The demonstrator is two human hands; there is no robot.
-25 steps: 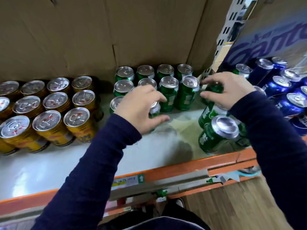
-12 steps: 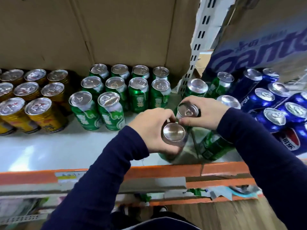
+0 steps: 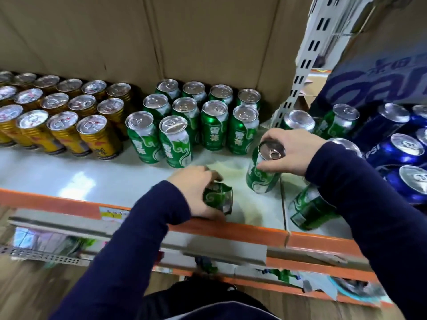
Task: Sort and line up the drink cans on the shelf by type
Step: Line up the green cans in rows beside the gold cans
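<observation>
The shiny blue metal can (image 3: 390, 150) on the right has white letters that read "PSI", the end of a longer word cut off by a sleeve. The big blue and white cardboard box (image 3: 379, 82) above the blue cans shows large pale letters, something like "Gant", but the edge cuts them off. The green metal cans (image 3: 213, 129) carry two white Chinese signs each. The small yellow and white paper tag (image 3: 114, 214) on the orange shelf edge is too blurry to read.

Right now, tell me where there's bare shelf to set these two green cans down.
Bare shelf runs in front of the yellow cans and green rows, back from the orange lip. It is crowded right, by the blue cans.
</observation>
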